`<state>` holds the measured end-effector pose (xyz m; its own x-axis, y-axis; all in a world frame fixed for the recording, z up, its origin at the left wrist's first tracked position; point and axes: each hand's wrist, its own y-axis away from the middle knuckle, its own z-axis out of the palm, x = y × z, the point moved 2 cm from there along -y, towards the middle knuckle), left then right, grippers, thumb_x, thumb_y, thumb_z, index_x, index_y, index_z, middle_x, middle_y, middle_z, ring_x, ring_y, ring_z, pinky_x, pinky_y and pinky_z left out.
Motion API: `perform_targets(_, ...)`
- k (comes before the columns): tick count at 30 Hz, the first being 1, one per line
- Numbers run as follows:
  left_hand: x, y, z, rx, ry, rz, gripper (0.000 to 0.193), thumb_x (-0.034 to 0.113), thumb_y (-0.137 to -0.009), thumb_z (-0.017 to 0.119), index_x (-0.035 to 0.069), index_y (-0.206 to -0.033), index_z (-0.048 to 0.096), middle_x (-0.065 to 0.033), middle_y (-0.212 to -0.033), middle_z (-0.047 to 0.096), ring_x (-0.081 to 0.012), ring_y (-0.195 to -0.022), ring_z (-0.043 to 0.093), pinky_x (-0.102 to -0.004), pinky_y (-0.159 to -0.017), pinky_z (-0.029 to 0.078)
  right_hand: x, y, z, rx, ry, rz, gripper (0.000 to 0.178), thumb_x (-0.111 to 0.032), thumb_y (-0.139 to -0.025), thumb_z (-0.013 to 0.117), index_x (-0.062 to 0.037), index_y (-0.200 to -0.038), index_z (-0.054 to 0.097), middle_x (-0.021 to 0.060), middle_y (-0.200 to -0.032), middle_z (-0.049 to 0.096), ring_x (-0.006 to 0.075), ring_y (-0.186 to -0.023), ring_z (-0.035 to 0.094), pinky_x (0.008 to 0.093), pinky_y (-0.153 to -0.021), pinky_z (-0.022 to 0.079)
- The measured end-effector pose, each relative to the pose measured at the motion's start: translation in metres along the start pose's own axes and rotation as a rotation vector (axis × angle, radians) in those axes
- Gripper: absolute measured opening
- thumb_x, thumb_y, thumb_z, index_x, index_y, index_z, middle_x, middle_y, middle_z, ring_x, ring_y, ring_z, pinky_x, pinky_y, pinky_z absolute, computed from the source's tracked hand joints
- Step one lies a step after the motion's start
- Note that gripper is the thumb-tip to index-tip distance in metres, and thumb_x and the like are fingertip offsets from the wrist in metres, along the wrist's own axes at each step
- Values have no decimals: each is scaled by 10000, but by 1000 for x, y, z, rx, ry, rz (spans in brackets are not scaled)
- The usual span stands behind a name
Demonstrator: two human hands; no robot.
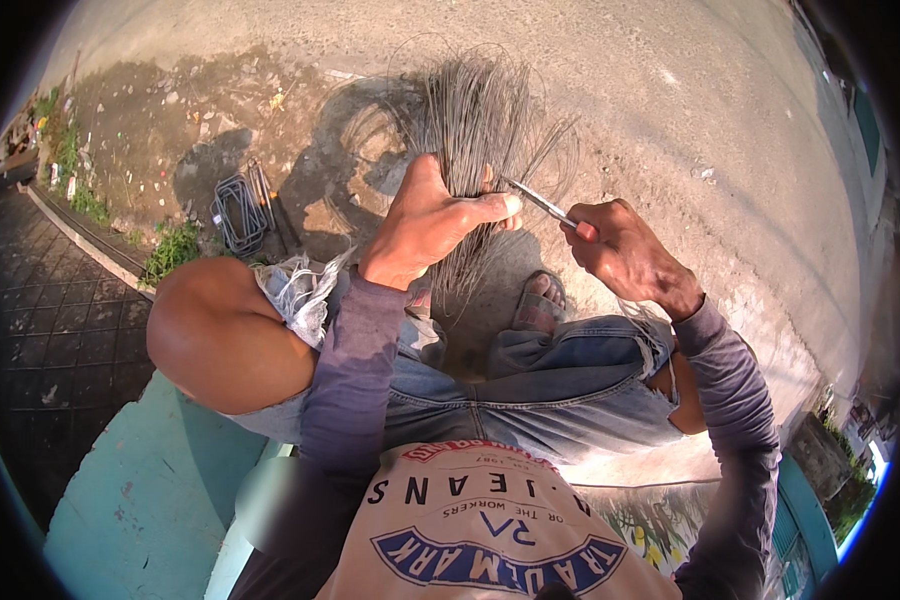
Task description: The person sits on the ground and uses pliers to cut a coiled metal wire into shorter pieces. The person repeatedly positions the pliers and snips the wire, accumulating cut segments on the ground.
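A thick bundle of thin grey wires point(470, 118) stands out in front of me, its far ends fanned out and its near ends hanging between my knees. Around its middle my left hand point(420, 225) is closed, thumb across the near side. My right hand point(625, 255) grips a slim metal tool point(540, 203) by its red-orange handle, just right of the bundle. The tool's tip reaches the wires beside my left fingers; whether it has hold of a single wire is too small to tell.
Bent metal rods point(238, 215) lie on the ground to the left, near weeds point(173, 250) and a kerb. My sandalled foot point(542, 300) rests below the bundle. A teal surface point(120, 490) is at the lower left. Rough concrete point(660, 110) stretches ahead.
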<state>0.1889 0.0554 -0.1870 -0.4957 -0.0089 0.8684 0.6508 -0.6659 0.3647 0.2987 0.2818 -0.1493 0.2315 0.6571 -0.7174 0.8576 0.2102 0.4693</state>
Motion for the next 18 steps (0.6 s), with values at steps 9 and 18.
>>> perform_targets(9, 5, 1, 3, -30, -26, -2, 152, 56, -897, 837, -43, -863, 727, -93, -810, 758, -157, -757, 734, -340, -711, 579, -4, -3, -1, 1, -7, -7, 233, -120, -996, 527, 7, -801, 526, 233, -713, 578, 441, -620, 565, 534, -654, 453)
perform_targets(18, 4, 1, -1, -41, -31, -38, 202, -13, -892, 826, -80, -1048, 715, -134, -923, 762, -222, -805, 773, -367, -767, 626, -13, 0, -2, -13, 47, 99, 205, -131, -981, 526, 5, -829, 539, 242, -714, 577, 446, -656, 586, 552, -670, 448)
